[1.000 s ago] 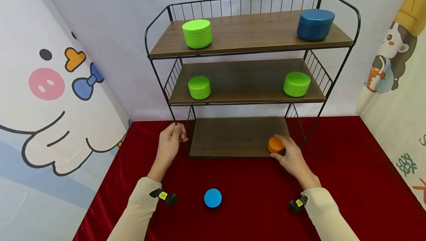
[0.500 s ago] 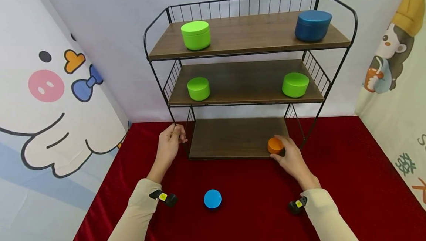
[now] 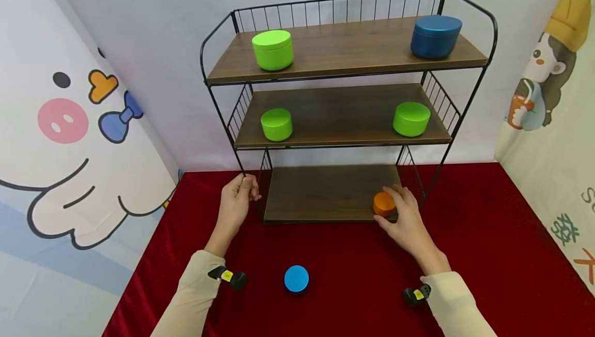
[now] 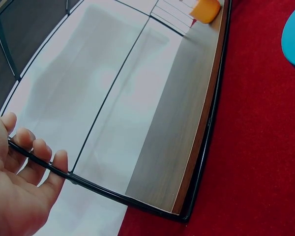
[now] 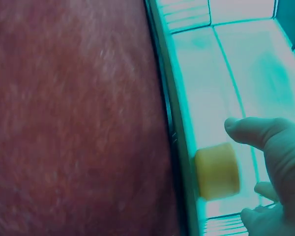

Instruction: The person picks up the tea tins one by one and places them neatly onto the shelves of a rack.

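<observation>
My left hand point(image 3: 235, 200) grips the black side post of the three-tier shelf rack point(image 3: 332, 143); in the left wrist view its fingers point(image 4: 34, 155) curl round the thin rod. A small round orange tin point(image 3: 384, 204) sits at the front right of the bottom board. Beside it is my right hand point(image 3: 405, 218), thumb and fingers spread apart around the tin. In the right wrist view the thumb point(image 5: 250, 132) stands off from the tin, with a gap between them. A round blue tin point(image 3: 296, 278) lies on the red cloth in front of the rack.
One green tin point(image 3: 272, 50) and a large dark blue tin point(image 3: 436, 37) stand on the top board. The middle board bears a left green tin point(image 3: 277, 124) and a right green tin point(image 3: 411, 119). Red cloth point(image 3: 344, 295) covers the table; printed curtains hang at both sides.
My right hand has loosened from the orange tin, its thumb and fingers spreading a little away. The tin stays on the bottom board. The left hand keeps its hold on the post.
</observation>
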The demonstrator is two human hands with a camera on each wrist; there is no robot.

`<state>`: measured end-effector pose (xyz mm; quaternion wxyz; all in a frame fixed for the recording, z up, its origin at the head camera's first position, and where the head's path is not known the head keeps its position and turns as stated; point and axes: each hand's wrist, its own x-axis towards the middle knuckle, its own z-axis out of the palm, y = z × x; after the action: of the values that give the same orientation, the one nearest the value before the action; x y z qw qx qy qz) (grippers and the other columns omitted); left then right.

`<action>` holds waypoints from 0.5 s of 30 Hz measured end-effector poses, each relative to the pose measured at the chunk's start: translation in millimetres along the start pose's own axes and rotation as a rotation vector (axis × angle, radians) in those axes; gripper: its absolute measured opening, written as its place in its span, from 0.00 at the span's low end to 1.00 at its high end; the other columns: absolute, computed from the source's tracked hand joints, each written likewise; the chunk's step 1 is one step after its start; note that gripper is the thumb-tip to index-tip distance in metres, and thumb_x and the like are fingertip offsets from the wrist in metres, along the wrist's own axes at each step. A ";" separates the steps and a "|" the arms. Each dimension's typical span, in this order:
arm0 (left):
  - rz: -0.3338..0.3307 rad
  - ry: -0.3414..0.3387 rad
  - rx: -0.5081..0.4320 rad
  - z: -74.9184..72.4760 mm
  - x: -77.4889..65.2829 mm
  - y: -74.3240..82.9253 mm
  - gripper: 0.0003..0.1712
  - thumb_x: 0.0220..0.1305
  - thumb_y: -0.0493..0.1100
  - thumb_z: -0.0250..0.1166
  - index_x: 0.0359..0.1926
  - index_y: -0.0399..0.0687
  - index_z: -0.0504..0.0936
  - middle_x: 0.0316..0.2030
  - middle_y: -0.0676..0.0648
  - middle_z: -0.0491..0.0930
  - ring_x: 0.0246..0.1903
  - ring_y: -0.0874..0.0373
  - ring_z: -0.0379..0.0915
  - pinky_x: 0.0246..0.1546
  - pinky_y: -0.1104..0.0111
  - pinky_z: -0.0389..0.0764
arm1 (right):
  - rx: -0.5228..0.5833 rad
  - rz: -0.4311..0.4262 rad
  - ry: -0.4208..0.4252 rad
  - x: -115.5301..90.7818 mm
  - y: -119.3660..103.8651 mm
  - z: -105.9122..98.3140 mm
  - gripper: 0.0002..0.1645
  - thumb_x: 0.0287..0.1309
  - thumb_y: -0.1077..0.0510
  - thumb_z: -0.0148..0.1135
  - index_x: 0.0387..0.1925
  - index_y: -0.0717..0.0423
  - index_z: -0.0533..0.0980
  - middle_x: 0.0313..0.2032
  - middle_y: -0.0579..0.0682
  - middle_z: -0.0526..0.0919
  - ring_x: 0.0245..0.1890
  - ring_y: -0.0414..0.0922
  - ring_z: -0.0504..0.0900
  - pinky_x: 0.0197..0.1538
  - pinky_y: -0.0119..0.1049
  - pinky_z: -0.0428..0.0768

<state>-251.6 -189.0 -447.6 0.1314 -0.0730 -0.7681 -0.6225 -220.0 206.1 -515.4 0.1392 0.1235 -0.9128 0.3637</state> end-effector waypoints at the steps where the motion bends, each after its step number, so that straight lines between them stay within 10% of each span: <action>1: 0.002 0.000 0.001 0.1 0.0 -0.1 0.22 0.82 0.45 0.48 0.37 0.28 0.74 0.27 0.37 0.72 0.29 0.57 0.75 0.36 0.71 0.86 | -0.004 -0.015 0.009 -1.2 -4.0 -1.2 0.43 0.56 0.63 0.77 0.70 0.64 0.66 0.72 0.74 0.59 0.74 0.76 0.51 0.67 0.79 0.60; 15: 0.026 -0.003 -0.001 0.6 0.5 -3.2 0.23 0.82 0.46 0.48 0.36 0.28 0.73 0.26 0.36 0.70 0.28 0.59 0.74 0.35 0.71 0.85 | 0.020 -0.158 0.028 -21.3 -44.0 -0.6 0.47 0.55 0.59 0.78 0.72 0.61 0.65 0.74 0.69 0.58 0.77 0.72 0.45 0.64 0.80 0.64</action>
<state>-253.1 -189.1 -450.6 0.1383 -0.0840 -0.7669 -0.6211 -185.7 178.1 -494.6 0.1792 0.1916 -0.8944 0.3622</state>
